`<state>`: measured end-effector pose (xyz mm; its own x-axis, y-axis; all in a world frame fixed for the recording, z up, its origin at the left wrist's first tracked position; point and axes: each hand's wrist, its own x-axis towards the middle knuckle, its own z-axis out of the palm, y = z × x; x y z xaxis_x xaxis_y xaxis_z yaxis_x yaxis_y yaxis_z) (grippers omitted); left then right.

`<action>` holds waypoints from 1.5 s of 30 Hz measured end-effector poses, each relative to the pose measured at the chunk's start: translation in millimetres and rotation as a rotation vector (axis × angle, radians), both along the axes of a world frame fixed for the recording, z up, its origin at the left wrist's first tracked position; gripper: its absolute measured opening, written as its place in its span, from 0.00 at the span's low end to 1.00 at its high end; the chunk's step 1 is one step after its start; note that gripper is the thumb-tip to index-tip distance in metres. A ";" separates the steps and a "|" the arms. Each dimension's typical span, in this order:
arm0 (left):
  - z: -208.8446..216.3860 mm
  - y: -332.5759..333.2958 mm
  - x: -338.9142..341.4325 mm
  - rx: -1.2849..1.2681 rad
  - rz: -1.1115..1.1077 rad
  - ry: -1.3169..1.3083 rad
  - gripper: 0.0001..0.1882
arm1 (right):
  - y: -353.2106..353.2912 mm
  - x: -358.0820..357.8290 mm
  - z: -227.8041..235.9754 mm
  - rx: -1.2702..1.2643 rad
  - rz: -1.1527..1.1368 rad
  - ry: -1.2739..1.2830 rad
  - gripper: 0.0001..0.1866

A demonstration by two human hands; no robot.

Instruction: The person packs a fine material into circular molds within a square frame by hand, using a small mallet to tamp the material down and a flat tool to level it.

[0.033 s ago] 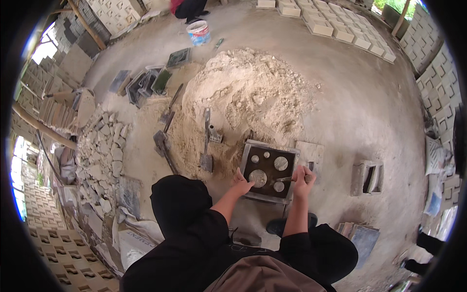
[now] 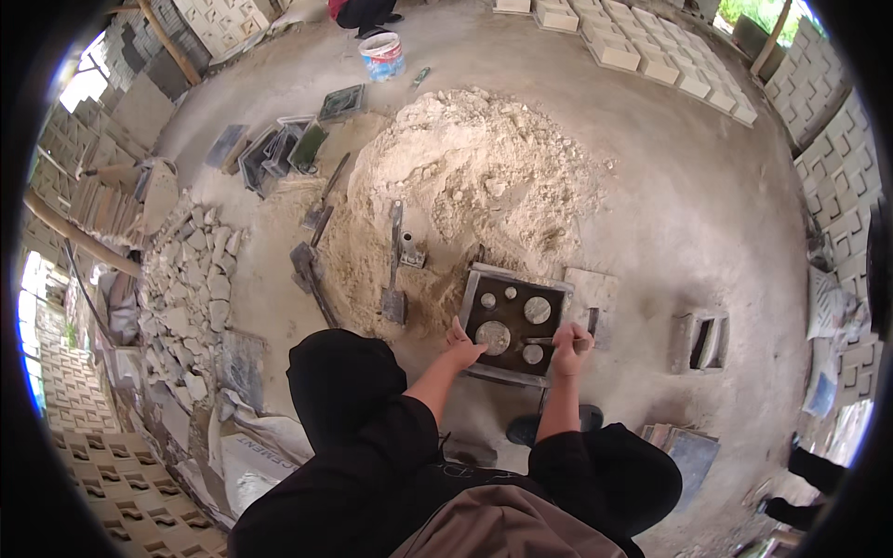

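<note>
A square dark metal mould (image 2: 476, 279) lies on the ground at the near edge of a sand pile (image 2: 474, 177). It holds a dark fill with several pale round discs. My left hand (image 2: 462, 347) rests with fingers apart on the mould's near left edge, beside the largest disc (image 2: 493, 337). Over the mould's near right part, my right hand (image 2: 569, 348) is closed around a small thin tool (image 2: 539, 341) that points left across the fill. I am crouched, with my knees on either side below the mould.
A long-handled trowel (image 2: 394, 270) and other tools lie on the sand's left side. Left of them are empty moulds (image 2: 279, 149) and a heap of broken stone (image 2: 191, 288). A bucket (image 2: 382, 54) stands at the top, rows of cast blocks (image 2: 651, 56) at the top right, and a hollow block (image 2: 702, 342) to the right.
</note>
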<state>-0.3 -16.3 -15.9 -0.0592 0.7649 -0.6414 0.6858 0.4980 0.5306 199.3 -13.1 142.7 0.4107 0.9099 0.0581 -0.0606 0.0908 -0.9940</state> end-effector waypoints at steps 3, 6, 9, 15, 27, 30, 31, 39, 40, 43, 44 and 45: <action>5.2 5.3 4.4 -0.033 -0.008 -0.020 0.59 | 5.9 -1.5 -12.6 0.030 -0.096 -0.024 0.20; 19.2 10.1 2.9 -0.083 0.002 0.007 0.59 | 16.8 -10.0 20.1 0.068 -0.202 0.091 0.20; 39.8 12.3 10.9 -0.141 -0.020 -0.067 0.59 | 11.1 -0.7 4.6 0.125 -0.225 0.034 0.21; 28.7 11.7 14.4 -0.167 0.012 -0.026 0.59 | 11.0 7.0 -16.1 0.159 -0.096 0.106 0.20; 28.3 6.5 0.7 -0.075 0.019 -0.068 0.61 | 13.0 -18.5 -1.0 0.084 0.065 -0.001 0.18; 18.6 10.5 4.6 -0.130 0.112 -0.061 0.56 | 10.0 -15.4 -38.2 0.031 0.104 -0.054 0.17; 20.4 12.8 7.0 -0.137 0.113 -0.071 0.55 | 13.0 -12.2 -35.0 0.012 0.132 -0.019 0.16; 39.2 15.5 6.1 -0.129 0.131 -0.170 0.51 | 9.8 -22.1 -4.3 0.037 0.526 -0.364 0.13; 40.5 15.3 5.8 -0.127 0.139 -0.151 0.51 | 15.3 -24.6 -4.1 -0.011 0.578 -0.334 0.12; 39.8 14.2 3.1 -0.099 0.152 -0.126 0.51 | 26.6 -34.6 4.9 0.131 0.531 -0.253 0.13; 35.2 12.4 -0.9 -0.085 0.155 -0.135 0.51 | 20.9 -38.9 13.2 0.112 0.497 -0.197 0.13; 30.7 10.9 -3.9 -0.070 0.159 -0.143 0.51 | 17.3 -41.8 21.1 0.094 0.483 -0.210 0.13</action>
